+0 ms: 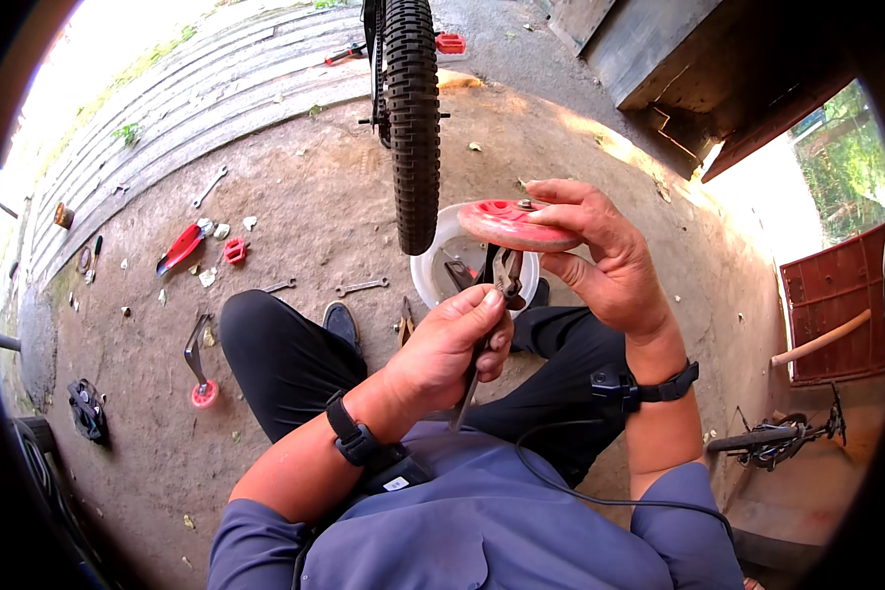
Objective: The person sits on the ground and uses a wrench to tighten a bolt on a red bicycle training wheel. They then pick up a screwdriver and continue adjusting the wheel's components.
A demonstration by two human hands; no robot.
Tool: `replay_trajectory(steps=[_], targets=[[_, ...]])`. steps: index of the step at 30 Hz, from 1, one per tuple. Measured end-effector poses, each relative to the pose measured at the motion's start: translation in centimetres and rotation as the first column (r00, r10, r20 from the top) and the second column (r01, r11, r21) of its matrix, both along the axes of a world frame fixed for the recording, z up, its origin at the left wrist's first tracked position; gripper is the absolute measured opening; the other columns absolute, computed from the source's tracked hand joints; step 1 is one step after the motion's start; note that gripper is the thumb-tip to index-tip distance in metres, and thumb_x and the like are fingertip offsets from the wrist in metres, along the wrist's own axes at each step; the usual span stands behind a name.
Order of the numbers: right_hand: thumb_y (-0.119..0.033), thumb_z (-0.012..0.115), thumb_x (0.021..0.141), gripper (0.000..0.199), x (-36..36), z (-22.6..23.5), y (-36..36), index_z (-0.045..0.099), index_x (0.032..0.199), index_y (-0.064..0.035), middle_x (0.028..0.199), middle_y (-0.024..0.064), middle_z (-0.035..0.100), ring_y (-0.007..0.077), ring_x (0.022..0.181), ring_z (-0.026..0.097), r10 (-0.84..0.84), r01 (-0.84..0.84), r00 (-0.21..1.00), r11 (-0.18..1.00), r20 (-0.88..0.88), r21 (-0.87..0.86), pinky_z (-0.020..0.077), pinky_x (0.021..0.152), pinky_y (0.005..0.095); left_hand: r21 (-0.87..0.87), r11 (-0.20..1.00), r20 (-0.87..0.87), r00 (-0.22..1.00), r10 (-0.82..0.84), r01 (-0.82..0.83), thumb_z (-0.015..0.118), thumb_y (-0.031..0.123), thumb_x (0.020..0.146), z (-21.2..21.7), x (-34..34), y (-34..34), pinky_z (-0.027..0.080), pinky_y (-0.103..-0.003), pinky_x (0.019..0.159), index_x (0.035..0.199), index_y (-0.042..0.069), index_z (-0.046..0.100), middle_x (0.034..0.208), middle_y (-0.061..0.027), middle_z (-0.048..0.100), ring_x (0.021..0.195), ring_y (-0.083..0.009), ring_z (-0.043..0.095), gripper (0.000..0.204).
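Closest, a small white label (395,484) shows on a black box (419,470) beside the left forearm, its print too small to read. That forearm slants up and inward; the left hand (452,339) closes its grip around a dark metal bar (464,397), thumb uppermost. Just beyond, the right forearm rises nearly straight and the right hand (605,251) turns inward, its grip pinching the red wheel (521,230), fingers above and thumb beneath. The wheel is held almost flat above a white bucket (426,278). Farther out, a wrench (362,286) lies on the floor (295,206), and past it hangs a knobbly bike tyre (412,118).
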State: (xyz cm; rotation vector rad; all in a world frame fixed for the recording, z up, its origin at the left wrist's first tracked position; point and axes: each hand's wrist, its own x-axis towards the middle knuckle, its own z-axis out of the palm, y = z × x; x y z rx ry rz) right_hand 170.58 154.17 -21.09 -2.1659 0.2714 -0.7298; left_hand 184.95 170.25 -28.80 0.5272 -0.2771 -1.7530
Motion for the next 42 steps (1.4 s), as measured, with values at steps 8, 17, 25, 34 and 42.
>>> replay_trajectory(steps=[8,17,25,34,42], targets=[[0.000,0.083,0.077,0.053,-0.1,0.4,0.1,0.067,0.126,-0.0093,0.137,0.0121,0.061,0.0262,0.127,0.058,-0.068,0.068,0.998,0.998,-0.011,0.009,0.0461,0.107,0.0382,-0.018,0.999,0.026,0.999,0.027,-0.026,0.052,0.035,0.110,0.4,0.2,0.0,0.037,-0.024,0.051,0.100,0.012,0.051,0.076,-0.0006,0.052,0.057,-0.0089,0.043,0.026],[-0.005,0.079,0.088,0.058,-2.7,-3.8,2.2,0.047,0.136,-0.0082,0.126,0.0061,0.059,0.0160,0.120,0.057,-0.187,0.166,0.982,0.749,-0.036,0.642,0.0500,0.099,0.0343,-0.035,0.997,0.045,0.996,0.075,-0.074,0.054,0.034,0.109,0.4,-0.3,-0.1,0.038,-0.024,0.051,0.104,0.012,0.053,0.076,-0.0002,0.052,0.057,-0.0087,0.044,0.023],[-0.021,0.075,0.096,0.046,0.6,-4.4,6.6,0.054,0.131,0.0009,0.110,0.0095,0.069,0.0173,0.097,0.067,-0.199,0.232,0.973,0.791,-0.120,0.566,0.0535,0.088,0.0322,-0.085,0.986,0.141,0.978,0.154,-0.143,0.055,0.033,0.108,-1.1,-1.8,-0.4,0.043,-0.022,0.053,0.113,0.011,0.058,0.081,0.0014,0.055,0.062,-0.0074,0.050,0.023],[-0.025,0.050,0.111,0.033,0.8,-7.0,6.7,0.060,0.131,-0.0009,0.109,0.0085,0.070,0.0149,0.096,0.069,-0.257,0.200,0.966,0.796,0.019,0.571,0.0583,0.083,0.0304,-0.134,0.989,0.524,0.842,0.130,-0.069,0.060,0.029,0.106,-2.2,-1.2,0.0,0.050,-0.024,0.065,0.112,0.003,0.060,0.089,-0.0021,0.065,0.075,-0.0086,0.062,0.026],[-0.021,0.052,0.109,0.028,0.5,-7.6,6.6,0.058,0.131,-0.0039,0.102,0.0041,0.068,0.0106,0.086,0.068,-0.186,0.265,0.964,0.637,-0.189,0.724,0.0567,0.075,0.0268,-0.622,0.761,0.781,-0.067,0.622,-0.184,0.087,0.039,0.082,-0.2,5.2,-0.9,0.052,-0.035,0.084,0.132,0.001,0.057,0.122,-0.0150,0.061,0.102,-0.0229,0.062,0.070]])
